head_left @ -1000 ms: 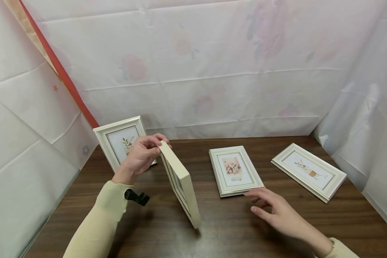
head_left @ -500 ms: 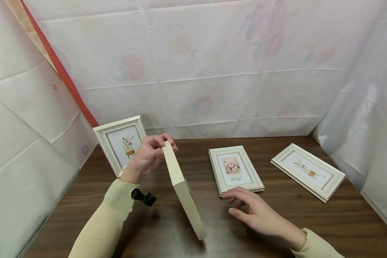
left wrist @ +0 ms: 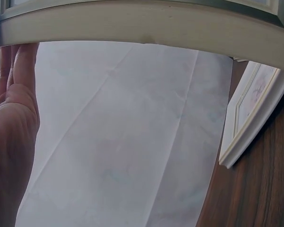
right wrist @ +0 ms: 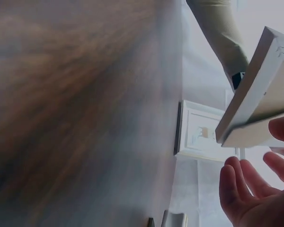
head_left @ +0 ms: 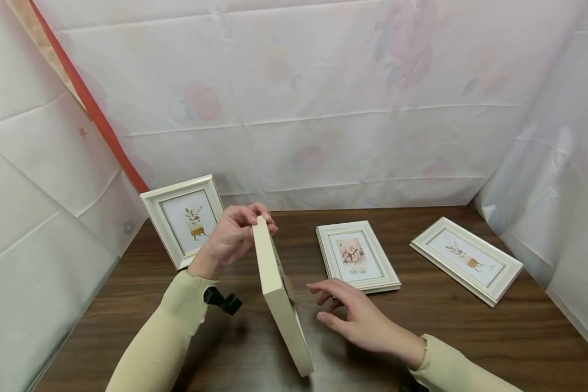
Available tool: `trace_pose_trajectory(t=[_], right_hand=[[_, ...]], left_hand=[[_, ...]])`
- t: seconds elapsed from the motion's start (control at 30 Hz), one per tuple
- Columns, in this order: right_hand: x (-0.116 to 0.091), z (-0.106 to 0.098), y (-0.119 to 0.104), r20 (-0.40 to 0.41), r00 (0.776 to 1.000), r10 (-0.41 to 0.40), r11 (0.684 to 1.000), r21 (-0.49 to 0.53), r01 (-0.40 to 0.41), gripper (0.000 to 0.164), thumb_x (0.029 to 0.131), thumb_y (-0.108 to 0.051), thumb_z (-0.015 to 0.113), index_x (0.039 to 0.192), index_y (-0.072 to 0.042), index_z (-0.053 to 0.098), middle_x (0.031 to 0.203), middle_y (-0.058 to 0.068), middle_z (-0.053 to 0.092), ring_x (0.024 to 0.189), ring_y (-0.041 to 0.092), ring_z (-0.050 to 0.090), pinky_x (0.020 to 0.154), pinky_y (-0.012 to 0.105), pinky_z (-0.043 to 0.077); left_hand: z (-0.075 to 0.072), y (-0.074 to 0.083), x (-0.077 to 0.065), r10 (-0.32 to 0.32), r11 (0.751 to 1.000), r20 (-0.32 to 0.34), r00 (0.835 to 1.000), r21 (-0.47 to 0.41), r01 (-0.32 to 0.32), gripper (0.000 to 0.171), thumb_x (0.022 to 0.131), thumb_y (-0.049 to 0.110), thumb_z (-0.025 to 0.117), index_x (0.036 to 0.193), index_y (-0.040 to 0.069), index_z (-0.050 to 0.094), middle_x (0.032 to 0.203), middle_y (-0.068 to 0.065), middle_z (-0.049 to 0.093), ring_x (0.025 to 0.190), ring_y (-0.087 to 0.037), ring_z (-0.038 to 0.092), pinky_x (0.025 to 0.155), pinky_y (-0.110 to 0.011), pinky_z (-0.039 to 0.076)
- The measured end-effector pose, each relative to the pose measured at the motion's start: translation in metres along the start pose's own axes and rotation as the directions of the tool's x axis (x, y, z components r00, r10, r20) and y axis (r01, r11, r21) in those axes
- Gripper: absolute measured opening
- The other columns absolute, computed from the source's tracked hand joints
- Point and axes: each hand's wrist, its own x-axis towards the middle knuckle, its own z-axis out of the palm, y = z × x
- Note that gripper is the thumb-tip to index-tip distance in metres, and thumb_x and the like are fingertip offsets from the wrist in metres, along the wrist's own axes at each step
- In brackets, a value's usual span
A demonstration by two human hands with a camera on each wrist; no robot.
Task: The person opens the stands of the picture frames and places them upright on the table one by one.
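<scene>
My left hand point(head_left: 235, 231) pinches the top end of a cream picture frame point(head_left: 276, 296), which stands nearly edge-on to the head view and tilts, its lower corner close over the table. In the left wrist view the frame's edge point(left wrist: 132, 23) runs across the top, with fingers behind it. My right hand point(head_left: 360, 316) is held to the right of this frame, fingers loosely bent and apart from one another, holding nothing. The right wrist view shows the frame's beige back point(right wrist: 277, 92) close beside the right fingertips point(right wrist: 231, 182).
Behind my left hand, a frame with a plant picture point(head_left: 188, 218) stands upright at the back left. A frame with a flower photo point(head_left: 357, 258) lies face up mid-table. Another plant-picture frame point(head_left: 467, 261) lies at the right. White curtains point(head_left: 323, 109) surround the dark wooden table point(head_left: 451, 321).
My left hand has moved slightly right and turned the held frame, so its back now faces my right hand. The right hand has moved left, from beside the flower-photo frame toward the held one.
</scene>
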Motion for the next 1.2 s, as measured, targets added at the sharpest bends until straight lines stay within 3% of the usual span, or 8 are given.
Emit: trace_pose_trajectory(t=[0.17,0.33,0.57,1.0,1.2], right_hand=[[0.013,0.007,0.001,-0.023,1.000,-0.015,1.000,-0.015,0.014,0.057,0.093,-0.010,0.072,0.144,-0.014,0.049,0.133,-0.001,0.056,0.107,0.023,0.062,0.084,0.031,0.056],[0.023,0.011,0.003,-0.026,0.999,-0.045,0.999,-0.029,0.044,0.056,0.091,-0.014,0.074,0.142,-0.008,0.051,0.133,0.006,0.057,0.111,0.025,0.061,0.086,0.032,0.055],[0.032,0.011,0.006,-0.014,1.000,-0.007,1.000,-0.005,0.007,0.054,0.089,-0.018,0.078,0.138,-0.011,0.056,0.132,0.005,0.057,0.112,0.026,0.061,0.087,0.034,0.055],[0.036,0.009,0.012,0.034,0.999,0.003,1.000,0.015,-0.004,0.052,0.091,-0.018,0.075,0.138,-0.012,0.055,0.135,0.004,0.057,0.118,0.024,0.059,0.091,0.036,0.054],[0.036,0.006,0.014,0.013,1.000,0.002,1.000,0.024,-0.002,0.048,0.090,-0.016,0.077,0.133,-0.010,0.058,0.131,0.002,0.060,0.116,0.020,0.060,0.090,0.038,0.055]], left_hand=[[0.001,-0.004,0.002,-0.003,1.000,0.002,1.000,-0.001,0.003,0.017,0.092,-0.001,0.065,0.104,0.002,0.075,0.112,-0.012,0.063,0.105,-0.027,0.066,0.097,-0.038,0.051],[0.002,-0.006,0.003,-0.004,1.000,-0.004,1.000,0.006,0.004,0.016,0.092,0.000,0.065,0.104,0.002,0.075,0.113,-0.012,0.064,0.106,-0.027,0.065,0.098,-0.038,0.051],[0.002,-0.008,0.002,-0.013,1.000,-0.027,1.000,0.011,0.013,0.015,0.091,0.000,0.066,0.101,0.003,0.076,0.112,-0.012,0.064,0.105,-0.027,0.064,0.097,-0.037,0.051],[0.000,-0.010,0.001,-0.035,0.999,-0.026,0.999,0.016,0.036,0.015,0.091,0.001,0.066,0.102,0.004,0.076,0.113,-0.011,0.064,0.106,-0.027,0.064,0.097,-0.035,0.051],[-0.003,-0.011,-0.002,-0.014,0.999,-0.044,0.999,0.035,0.015,0.014,0.091,0.002,0.065,0.101,0.004,0.076,0.112,-0.011,0.064,0.105,-0.026,0.064,0.096,-0.035,0.052]])
